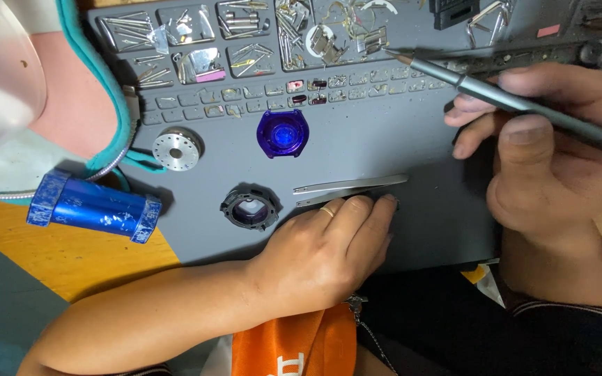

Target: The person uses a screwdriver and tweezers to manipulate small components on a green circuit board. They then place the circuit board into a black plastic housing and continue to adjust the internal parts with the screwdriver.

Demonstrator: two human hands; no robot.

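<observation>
Tweezers (350, 189) touching left hand (329, 251) fingertips, apparently ungripped, right hand (552, 160) holding screwdriver (517, 104)

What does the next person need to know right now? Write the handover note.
Left hand: flat on the grey mat, fingertips touching the tweezers.
Right hand: holds a grey screwdriver, tip over the small-parts tray.
On the mat: purple watch case, dark ring part, silver disc; blue cylinder at the mat's left edge.
Done: parts lie separate.
Left: nothing is reassembled.
</observation>
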